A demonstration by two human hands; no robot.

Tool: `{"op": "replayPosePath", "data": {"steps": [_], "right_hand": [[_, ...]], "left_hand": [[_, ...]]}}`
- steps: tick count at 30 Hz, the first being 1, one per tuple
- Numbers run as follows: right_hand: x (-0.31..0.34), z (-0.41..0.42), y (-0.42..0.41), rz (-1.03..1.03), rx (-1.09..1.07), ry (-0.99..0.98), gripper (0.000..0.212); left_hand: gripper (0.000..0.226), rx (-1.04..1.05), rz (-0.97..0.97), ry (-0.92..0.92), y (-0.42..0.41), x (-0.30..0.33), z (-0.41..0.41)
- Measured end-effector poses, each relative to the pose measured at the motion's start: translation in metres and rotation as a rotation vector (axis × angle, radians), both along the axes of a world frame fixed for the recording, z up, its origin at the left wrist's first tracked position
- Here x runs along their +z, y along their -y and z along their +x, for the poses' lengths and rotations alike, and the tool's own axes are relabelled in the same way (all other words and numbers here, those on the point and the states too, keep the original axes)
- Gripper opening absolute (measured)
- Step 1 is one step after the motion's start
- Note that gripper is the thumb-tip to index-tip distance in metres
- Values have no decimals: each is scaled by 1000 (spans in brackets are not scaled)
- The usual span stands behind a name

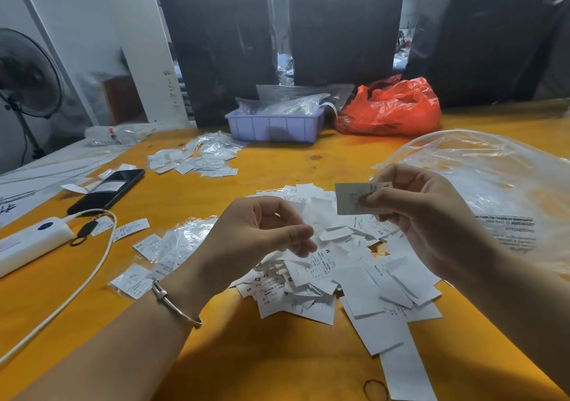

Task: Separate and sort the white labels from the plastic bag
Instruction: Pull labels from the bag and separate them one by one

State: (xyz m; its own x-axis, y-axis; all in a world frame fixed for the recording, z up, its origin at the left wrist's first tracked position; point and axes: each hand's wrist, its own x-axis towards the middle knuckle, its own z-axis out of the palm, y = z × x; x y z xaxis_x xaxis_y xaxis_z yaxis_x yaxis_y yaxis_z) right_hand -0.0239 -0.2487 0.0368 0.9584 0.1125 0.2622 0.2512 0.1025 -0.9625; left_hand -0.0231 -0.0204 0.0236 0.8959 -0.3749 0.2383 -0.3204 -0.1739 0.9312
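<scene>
A loose heap of white labels lies on the yellow table in front of me. My right hand pinches one white label between thumb and fingers, held above the heap. My left hand hovers over the heap's left side with fingers loosely curled; it seems to hold nothing. A large clear plastic bag with printed warning text lies at the right, beside my right hand. Smaller groups of labels lie at the left and farther back.
A purple tray of clear packets and a red plastic bag stand at the back. A black phone, a white power bank and its cable lie at the left. Dark wrapped bundles rise behind the table.
</scene>
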Motion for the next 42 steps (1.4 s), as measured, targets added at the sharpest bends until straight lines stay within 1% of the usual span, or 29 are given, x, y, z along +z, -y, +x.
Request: {"op": "replayPosePath", "data": {"steps": [2,6,10,14,16,20,22,25,30,35,39,42], "right_hand": [[2,0,1,24,0,8,21],[3,-2,1,-17,40,61,37],[4,-5,1,-18,40,81,38],[8,-8,1,19,13,98,45],[9,-10,-1,37,19,117,43],[12,-17,-6,-6,-9,241,21],[14,-21,-8,-6,1,286,14],[13,-25,-9,7,8,348,30],[13,-28,-12,-101,-54,395,36],[10,-29,-14,-146,-91,438,32],[9,-29,-14,-224,-121,458,33],[7,-29,-15,-273,-135,458,34]], "left_hand": [[21,-7,2,7,0,0,-1],[15,-52,-32,19,1,1,-2],[20,-66,-25,27,1,2,-3],[21,-56,-2,50,1,1,-3],[20,-37,3,63,1,1,-3],[10,-31,35,95,2,1,-3],[10,-26,49,105,2,1,-3],[12,-17,64,113,2,1,-3],[12,-16,60,120,2,2,-4],[16,-22,46,117,2,2,-4],[10,-27,42,122,2,3,-4],[11,-32,29,121,2,3,-5]]}}
